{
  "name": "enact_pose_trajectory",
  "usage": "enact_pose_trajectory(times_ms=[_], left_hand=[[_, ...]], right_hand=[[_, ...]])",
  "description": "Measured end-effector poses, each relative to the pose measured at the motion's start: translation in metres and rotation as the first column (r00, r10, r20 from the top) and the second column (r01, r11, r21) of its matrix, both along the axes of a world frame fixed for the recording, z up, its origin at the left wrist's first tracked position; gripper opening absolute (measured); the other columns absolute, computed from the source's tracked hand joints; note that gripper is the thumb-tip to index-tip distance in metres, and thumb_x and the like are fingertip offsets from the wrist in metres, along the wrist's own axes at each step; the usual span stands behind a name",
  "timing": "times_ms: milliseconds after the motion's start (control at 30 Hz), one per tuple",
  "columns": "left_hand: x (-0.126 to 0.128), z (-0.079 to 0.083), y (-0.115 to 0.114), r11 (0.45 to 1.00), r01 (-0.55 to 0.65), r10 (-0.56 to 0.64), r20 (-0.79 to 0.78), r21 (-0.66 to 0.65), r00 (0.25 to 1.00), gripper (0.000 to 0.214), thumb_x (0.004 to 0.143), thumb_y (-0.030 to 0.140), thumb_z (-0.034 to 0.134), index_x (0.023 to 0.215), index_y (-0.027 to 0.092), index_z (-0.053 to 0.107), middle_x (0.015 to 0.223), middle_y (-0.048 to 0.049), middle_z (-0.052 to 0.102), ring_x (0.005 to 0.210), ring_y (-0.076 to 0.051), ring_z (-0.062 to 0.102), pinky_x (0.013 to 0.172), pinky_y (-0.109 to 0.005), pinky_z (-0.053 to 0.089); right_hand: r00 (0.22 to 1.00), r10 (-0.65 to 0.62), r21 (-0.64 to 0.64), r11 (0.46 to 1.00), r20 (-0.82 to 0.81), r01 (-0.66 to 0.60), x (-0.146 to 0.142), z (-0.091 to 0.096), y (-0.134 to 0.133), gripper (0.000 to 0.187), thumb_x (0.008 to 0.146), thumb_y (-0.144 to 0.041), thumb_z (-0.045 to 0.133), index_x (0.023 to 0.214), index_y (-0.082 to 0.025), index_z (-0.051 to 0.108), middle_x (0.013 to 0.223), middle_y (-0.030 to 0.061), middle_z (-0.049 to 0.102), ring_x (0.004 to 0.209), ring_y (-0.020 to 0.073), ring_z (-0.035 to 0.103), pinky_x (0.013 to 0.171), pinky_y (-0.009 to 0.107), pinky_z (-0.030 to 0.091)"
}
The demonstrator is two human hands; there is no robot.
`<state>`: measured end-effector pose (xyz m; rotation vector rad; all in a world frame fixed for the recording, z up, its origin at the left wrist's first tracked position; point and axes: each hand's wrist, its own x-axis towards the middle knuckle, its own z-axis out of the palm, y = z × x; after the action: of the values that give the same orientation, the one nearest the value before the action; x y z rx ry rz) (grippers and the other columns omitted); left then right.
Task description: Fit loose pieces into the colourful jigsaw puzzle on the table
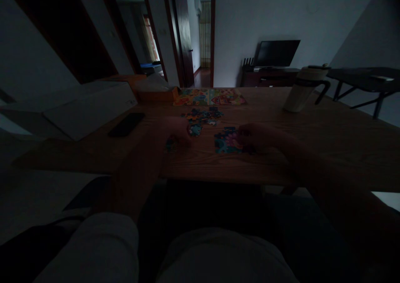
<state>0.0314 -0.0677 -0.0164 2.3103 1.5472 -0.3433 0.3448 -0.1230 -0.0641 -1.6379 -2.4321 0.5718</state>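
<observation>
Dim light falls on white walls [243,24] and a brown wood-grain table [193,166] that spans the view. At its left end lies a long white cardboard box [90,110], with a flat black phone [126,124] just beside it. Behind the phone stands an orange tissue box [156,96], white tissue showing at its top. Next comes the left hand [178,131], low over the table with fingers bent; whether they grip anything I cannot tell. Small dark puzzle pieces [170,145] lie under it, close to the table's near edge. A heap of loose multicoloured jigsaw pieces [203,115] spreads just beyond that hand, and behind it lies a bright printed picture sheet [209,96]. Right of the heap, the partly joined teal-and-pink jigsaw [226,143] lies flat. At its right side is the right hand [258,133], fingers curled over the edge; the dark hides whether they pinch a piece. Farther right stand a black television [277,53] by the wall, a beige black-handled mug [303,90] on the tabletop, and a black-legged side table [365,76].
</observation>
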Motion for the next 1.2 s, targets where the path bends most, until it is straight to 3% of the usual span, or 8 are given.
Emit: enact_pose_trajectory(times_ms=[100,233,467,600,700,867,1067,1200], left_hand=[[0.004,0.003,-0.001,0.997,-0.042,0.037,-0.085,-0.058,0.996,0.027,0.065,0.042,0.079,0.082,0.020,0.077,0.073,-0.0042,0.073,0.065,-0.018,0.063,0.059,-0.025,0.041],[-0.008,0.009,0.001,0.992,-0.098,0.101,0.040,-0.076,0.994,0.035,0.075,0.047,0.069,0.097,0.020,0.077,0.076,-0.0061,0.073,0.062,-0.018,0.064,0.058,-0.024,0.044],[-0.042,0.007,0.022,0.991,-0.109,0.128,0.311,-0.077,0.942,0.033,0.077,0.047,0.066,0.087,0.017,0.075,0.077,-0.0056,0.071,0.061,-0.017,0.062,0.054,-0.023,0.044],[-0.033,0.006,0.022,0.988,-0.115,0.053,0.472,0.104,0.880,0.034,0.083,0.047,0.062,0.091,0.016,0.075,0.078,-0.0042,0.069,0.064,-0.016,0.059,0.058,-0.024,0.043],[-0.020,0.005,0.019,0.970,-0.090,-0.030,0.479,0.226,0.877,0.036,0.085,0.048,0.061,0.091,0.017,0.076,0.075,-0.0029,0.066,0.066,-0.015,0.056,0.060,-0.025,0.041],[-0.012,0.002,0.018,0.959,-0.090,-0.050,0.473,0.269,0.880,0.036,0.083,0.049,0.061,0.094,0.018,0.077,0.068,-0.0009,0.064,0.068,-0.017,0.057,0.063,-0.026,0.040],[-0.012,-0.002,0.020,0.958,-0.063,-0.090,0.503,0.280,0.860,0.036,0.082,0.049,0.063,0.093,0.018,0.076,0.085,-0.0034,0.071,0.075,-0.018,0.061,0.068,-0.027,0.043],[-0.011,-0.009,0.025,0.973,-0.032,-0.100,0.543,0.230,0.834,0.034,0.081,0.047,0.065,0.094,0.017,0.073,0.084,-0.0039,0.070,0.068,-0.015,0.060,0.062,-0.025,0.043]], right_hand=[[1.000,0.000,0.062,0.998,-0.031,0.002,0.003,-0.002,0.004,0.030,0.091,-0.049,0.059,0.096,-0.021,0.069,0.082,0.0066,0.073,0.068,0.0185,0.064,0.057,0.028,0.041],[0.997,0.008,0.140,0.990,-0.079,0.003,0.009,-0.008,0.012,0.028,0.092,-0.044,0.058,0.095,-0.020,0.070,0.078,0.0065,0.070,0.067,0.0181,0.060,0.059,0.029,0.039],[0.995,-0.028,0.169,0.985,-0.096,0.044,0.009,-0.006,0.012,0.024,0.090,-0.038,0.057,0.092,-0.019,0.071,0.075,0.0051,0.067,0.062,0.0165,0.055,0.057,0.029,0.037],[0.991,-0.033,0.203,0.977,-0.128,0.058,0.008,-0.003,0.012,0.023,0.091,-0.036,0.056,0.090,-0.018,0.070,0.073,0.0041,0.066,0.063,0.0158,0.055,0.058,0.028,0.037],[0.989,-0.037,0.206,0.976,-0.140,0.065,0.008,-0.003,0.013,0.020,0.090,-0.033,0.056,0.089,-0.018,0.070,0.074,0.0043,0.066,0.064,0.0159,0.056,0.058,0.028,0.038],[0.990,-0.022,0.205,0.977,-0.139,0.050,0.009,-0.004,0.014,0.021,0.091,-0.034,0.056,0.092,-0.018,0.070,0.076,0.0048,0.068,0.066,0.0164,0.057,0.059,0.028,0.039],[0.987,-0.039,0.194,0.979,-0.153,0.069,0.010,-0.004,0.014,0.023,0.090,-0.036,0.057,0.093,-0.019,0.071,0.076,0.0044,0.068,0.066,0.0168,0.058,0.060,0.029,0.040],[0.981,-0.062,0.221,0.970,-0.184,0.103,0.013,-0.004,0.016,0.023,0.090,-0.038,0.057,0.091,-0.019,0.071,0.079,0.0066,0.069,0.068,0.0187,0.060,0.062,0.030,0.041]])
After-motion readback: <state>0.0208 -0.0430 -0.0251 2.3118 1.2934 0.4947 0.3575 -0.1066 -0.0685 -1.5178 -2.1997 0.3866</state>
